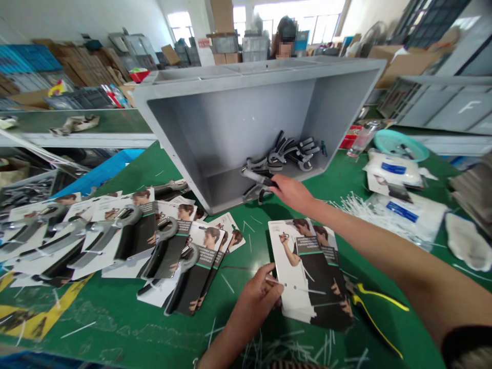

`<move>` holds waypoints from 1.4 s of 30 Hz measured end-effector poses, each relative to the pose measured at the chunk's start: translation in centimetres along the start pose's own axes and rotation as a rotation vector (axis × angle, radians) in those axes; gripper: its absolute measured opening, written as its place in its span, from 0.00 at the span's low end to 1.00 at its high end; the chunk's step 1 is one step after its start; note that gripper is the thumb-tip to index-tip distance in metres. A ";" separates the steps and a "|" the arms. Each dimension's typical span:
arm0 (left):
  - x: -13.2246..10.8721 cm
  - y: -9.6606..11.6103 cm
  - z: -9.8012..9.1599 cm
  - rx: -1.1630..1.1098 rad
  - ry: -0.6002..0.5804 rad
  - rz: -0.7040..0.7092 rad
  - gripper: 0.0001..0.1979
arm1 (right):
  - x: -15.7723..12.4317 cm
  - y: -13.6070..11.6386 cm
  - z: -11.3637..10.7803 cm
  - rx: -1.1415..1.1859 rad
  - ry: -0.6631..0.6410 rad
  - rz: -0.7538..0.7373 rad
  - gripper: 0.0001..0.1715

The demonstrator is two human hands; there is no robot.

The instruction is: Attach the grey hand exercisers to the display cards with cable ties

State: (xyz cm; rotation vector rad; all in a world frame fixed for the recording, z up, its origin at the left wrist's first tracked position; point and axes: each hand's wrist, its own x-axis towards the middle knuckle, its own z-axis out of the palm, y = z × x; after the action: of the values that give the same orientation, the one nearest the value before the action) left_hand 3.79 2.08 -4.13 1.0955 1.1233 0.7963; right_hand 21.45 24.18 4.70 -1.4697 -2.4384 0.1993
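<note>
My right hand reaches to the mouth of the grey crate, its fingers closed round a black and grey hand grip strengthener. Behind it, several more hand grip strengtheners lie heaped in the crate's right part. My left hand is closed at the left edge of a printed backing card. A thin white cable tie runs from its fingertips towards a hole in that card. More cards are stacked under it. The left fingertips are partly hidden.
The grey crate lies on its side. Carded grip strengtheners are piled at left. Yellow-handled cutters lie right of the cards. Loose cable ties, plastic bags and a turquoise basin are further right. A person is behind the crate.
</note>
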 end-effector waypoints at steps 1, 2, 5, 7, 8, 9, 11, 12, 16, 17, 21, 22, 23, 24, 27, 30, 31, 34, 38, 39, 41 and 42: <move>0.2 0.4 -0.6 0.040 0.043 0.048 0.23 | -2.1 0.6 -1.3 0.031 0.009 0.014 0.14; 0.5 0.8 -1.3 0.076 0.105 0.101 0.24 | -4.4 1.1 -2.5 0.104 0.002 0.031 0.16; 2.0 2.9 -2.4 0.102 0.207 0.232 0.24 | -11.3 1.3 -4.7 0.850 -0.204 0.234 0.20; 3.2 4.2 -2.2 0.082 0.164 0.317 0.28 | -14.9 0.6 -4.7 1.149 -0.332 0.347 0.20; 3.9 4.6 -1.9 0.078 0.134 0.349 0.30 | -16.2 0.2 -4.3 1.249 -0.370 0.395 0.20; 4.5 4.9 -1.5 0.084 0.114 0.375 0.30 | -17.2 -0.2 -3.8 1.324 -0.383 0.431 0.21; 5.3 4.8 -0.7 0.141 0.123 0.415 0.26 | -18.4 -0.7 -2.6 1.414 -0.393 0.463 0.22; 5.6 4.5 -0.5 0.196 0.142 0.432 0.22 | -18.7 -0.7 -2.1 1.427 -0.401 0.466 0.22; 5.0 2.6 -0.2 0.438 0.165 0.489 0.13 | -19.7 0.2 -0.9 1.088 -0.448 0.455 0.23; 4.7 2.3 -0.2 0.487 0.156 0.502 0.12 | -20.0 0.4 -0.9 0.888 -0.399 0.446 0.23; 3.9 2.8 -0.7 0.653 0.136 0.543 0.10 | -21.4 0.3 -1.5 0.236 -0.084 0.293 0.14; 4.2 3.3 -0.8 0.675 0.152 0.550 0.11 | -21.7 0.0 -1.6 0.222 -0.067 0.207 0.12; 4.5 3.8 -0.8 0.687 0.171 0.558 0.11 | -21.9 -0.3 -1.6 0.255 -0.081 0.109 0.11; 5.1 4.3 -0.7 0.695 0.183 0.567 0.11 | -22.0 -0.7 -1.4 0.304 -0.109 0.021 0.10; 6.9 5.5 0.3 0.712 0.134 0.576 0.13 | -21.8 -1.6 -0.1 0.398 -0.138 -0.075 0.07; 8.0 6.2 2.0 0.678 0.006 0.574 0.11 | -20.8 -1.5 1.5 0.482 -0.051 -0.013 0.06; 8.1 6.2 2.5 0.655 -0.025 0.575 0.09 | -20.4 -1.3 1.9 0.523 -0.015 0.016 0.05; 7.7 6.0 3.4 0.612 -0.024 0.586 0.04 | -19.6 -0.9 2.5 0.622 0.076 0.092 0.04; 7.4 5.2 3.5 0.675 0.020 0.631 0.05 | -19.4 -0.8 2.8 0.661 0.145 0.135 0.06; 7.4 5.0 3.5 0.702 0.022 0.644 0.05 | -19.4 -0.9 2.8 0.659 0.160 0.140 0.06; 7.4 4.7 3.5 0.742 0.014 0.657 0.05 | -19.6 -0.8 2.8 0.651 0.171 0.148 0.07; 7.5 4.6 3.6 0.749 0.008 0.659 0.05 | -19.7 -0.8 2.9 0.650 0.161 0.149 0.08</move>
State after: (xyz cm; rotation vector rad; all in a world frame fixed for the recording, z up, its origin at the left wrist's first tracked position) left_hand 9.39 9.39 -1.70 2.1618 1.0963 0.8948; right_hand 28.54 6.56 -1.18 -1.2939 -1.8714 0.7864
